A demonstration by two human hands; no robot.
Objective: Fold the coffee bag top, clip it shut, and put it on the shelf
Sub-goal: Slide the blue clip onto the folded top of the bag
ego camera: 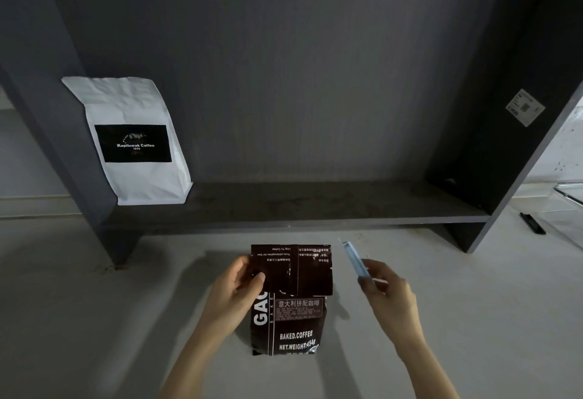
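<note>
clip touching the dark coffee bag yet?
Apart. The head view shows the pale blue clip held up in the right hand, with bare table visible between it and the folded top of the dark coffee bag, which the left hand pinches.

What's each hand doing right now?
Left hand: shut on the dark coffee bag, pinning its folded top.
Right hand: shut on the light-blue clip.

I see my left hand pinching the dark coffee bag's folded top; right hand holds the clip just beside the bag.
</note>
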